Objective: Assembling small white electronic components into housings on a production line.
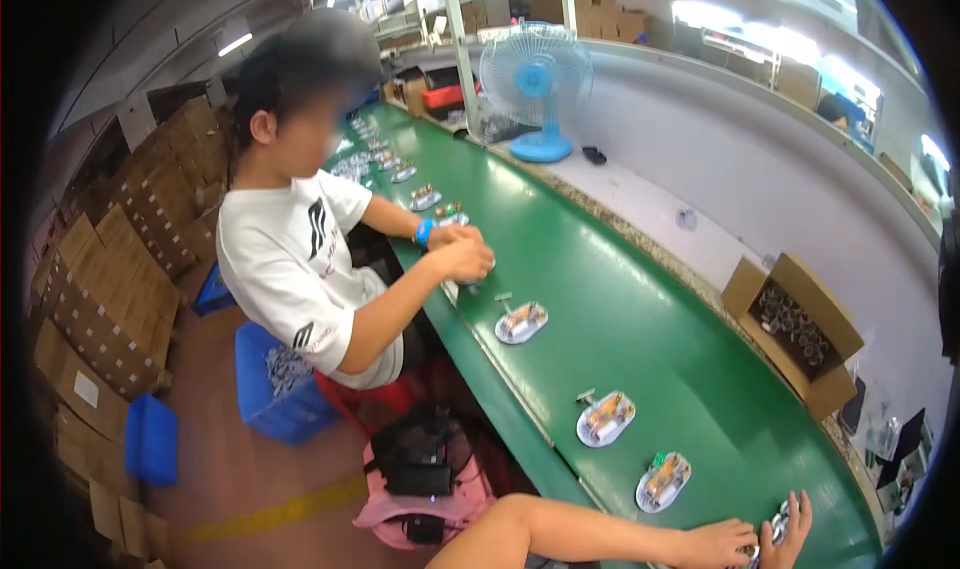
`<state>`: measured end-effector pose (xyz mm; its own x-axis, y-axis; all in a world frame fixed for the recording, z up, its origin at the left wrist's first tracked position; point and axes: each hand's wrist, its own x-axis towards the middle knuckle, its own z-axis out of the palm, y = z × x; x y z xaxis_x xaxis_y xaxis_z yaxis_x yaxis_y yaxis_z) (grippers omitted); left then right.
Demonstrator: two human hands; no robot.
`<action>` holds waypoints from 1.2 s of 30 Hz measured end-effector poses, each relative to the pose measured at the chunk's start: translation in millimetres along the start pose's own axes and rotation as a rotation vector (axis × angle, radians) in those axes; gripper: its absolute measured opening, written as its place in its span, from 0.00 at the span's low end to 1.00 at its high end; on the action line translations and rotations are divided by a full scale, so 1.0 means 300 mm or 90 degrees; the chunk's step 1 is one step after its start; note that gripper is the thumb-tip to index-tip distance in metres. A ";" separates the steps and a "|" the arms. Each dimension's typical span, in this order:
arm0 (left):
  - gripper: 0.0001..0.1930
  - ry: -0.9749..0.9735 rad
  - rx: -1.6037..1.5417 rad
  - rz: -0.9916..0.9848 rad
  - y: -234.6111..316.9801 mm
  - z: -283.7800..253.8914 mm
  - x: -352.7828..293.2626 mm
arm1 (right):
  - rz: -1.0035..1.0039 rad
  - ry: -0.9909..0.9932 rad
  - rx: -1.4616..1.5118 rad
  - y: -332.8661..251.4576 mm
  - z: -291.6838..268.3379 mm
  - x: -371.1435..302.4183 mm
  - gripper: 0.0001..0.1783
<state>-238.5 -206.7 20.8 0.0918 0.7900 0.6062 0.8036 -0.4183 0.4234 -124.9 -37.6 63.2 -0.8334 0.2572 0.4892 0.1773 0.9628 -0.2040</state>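
At the lower right edge, my left hand (715, 546) reaches across the green bench with its fingers bent over a small part, mostly hidden beneath them. Right beside it, my right hand (792, 534) has a small silvery-white piece (780, 519) between thumb and raised fingers; its exact kind is too small to tell. Nearest to my left forearm lies a white oval housing (663, 482) with orange-brown inner parts and a bit of green. A similar housing (606, 418) rests farther up the bench, and another (522, 322) lies beyond it.
A co-worker (310, 259) in a white shirt handles a part at the long green bench (600, 299). Along its right side stand a blue fan (537, 84) and an open carton (795, 329) of small round parts. A pink chair (440, 514) and blue bin (275, 389) are at left.
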 end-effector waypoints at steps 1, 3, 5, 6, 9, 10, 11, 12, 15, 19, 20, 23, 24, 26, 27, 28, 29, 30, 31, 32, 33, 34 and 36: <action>0.11 0.005 -0.013 -0.005 0.029 0.045 -0.001 | -0.036 -0.044 -0.022 0.007 -0.027 -0.013 0.27; 0.11 0.036 -0.034 0.007 0.047 0.054 0.006 | -0.039 -0.049 -0.029 0.069 -0.021 -0.036 0.26; 0.11 0.095 -0.067 0.030 0.031 0.032 0.000 | -0.050 -0.053 -0.038 0.134 0.029 -0.034 0.24; 0.11 0.131 -0.087 0.029 0.049 0.037 0.001 | -0.061 -0.068 -0.039 0.156 0.032 -0.048 0.23; 0.12 0.128 -0.068 0.023 0.036 0.031 -0.012 | -0.066 -0.018 -0.095 0.133 0.039 -0.058 0.21; 0.12 0.123 -0.060 0.022 0.032 0.032 -0.014 | -0.065 0.010 -0.124 0.127 0.038 -0.065 0.20; 0.12 0.118 -0.053 0.022 0.034 0.036 -0.015 | -0.064 0.038 -0.153 0.122 0.037 -0.072 0.19; 0.12 0.122 -0.057 0.019 0.043 0.044 -0.014 | -0.064 0.033 -0.155 0.119 0.037 -0.077 0.19; 0.10 0.151 -0.090 -0.075 0.079 0.066 -0.013 | 0.074 0.044 -0.041 0.112 0.037 -0.082 0.14; 0.09 0.135 -0.119 -0.076 0.129 -0.078 -0.001 | 0.121 0.050 -0.001 0.136 0.018 -0.079 0.11; 0.10 0.122 -0.130 -0.062 0.147 -0.131 -0.001 | 0.122 0.049 -0.001 0.142 0.010 -0.086 0.11; 0.11 0.113 -0.132 -0.031 0.119 -0.071 -0.007 | 0.123 0.048 0.006 0.157 0.006 -0.094 0.10; 0.12 0.112 -0.121 -0.011 0.082 -0.009 -0.007 | 0.126 0.052 0.013 0.166 0.012 -0.094 0.09; 0.15 0.109 -0.104 0.029 0.033 0.082 -0.005 | 0.136 0.060 0.026 0.194 0.019 -0.106 0.09; 0.15 0.110 -0.104 0.025 0.047 0.069 0.001 | 0.135 0.057 0.028 0.229 0.015 -0.123 0.09; 0.14 0.094 -0.112 0.028 0.072 0.029 0.018 | 0.216 0.064 0.126 0.291 0.006 -0.150 0.10; 0.14 0.077 -0.116 0.034 0.089 -0.031 0.037 | 0.293 0.076 0.227 0.358 0.004 -0.167 0.11; 0.13 0.061 -0.119 0.040 0.106 -0.085 0.054 | 0.368 0.087 0.329 0.424 0.006 -0.183 0.11; 0.12 0.046 -0.121 0.046 0.111 -0.110 0.062 | 0.442 0.096 0.431 0.453 0.007 -0.184 0.12; 0.12 0.048 -0.108 0.033 0.112 -0.103 0.048 | 0.591 0.125 0.572 0.339 -0.044 -0.113 0.15; 0.12 0.070 -0.074 0.030 0.115 -0.064 0.039 | 0.745 0.154 0.707 0.208 -0.133 -0.042 0.18; 0.12 0.090 -0.040 0.039 0.115 -0.024 0.036 | 0.735 0.156 0.714 0.273 -0.155 -0.072 0.18; 0.13 0.129 0.019 0.063 0.098 0.025 0.038 | 0.470 -0.021 1.485 0.471 -0.162 -0.170 0.19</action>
<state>-209.4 -206.5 35.1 0.0534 0.6381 0.7681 0.8135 -0.4740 0.3371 -31.9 89.3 50.7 -0.9395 0.3368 -0.0628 -0.2722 -0.8452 -0.4599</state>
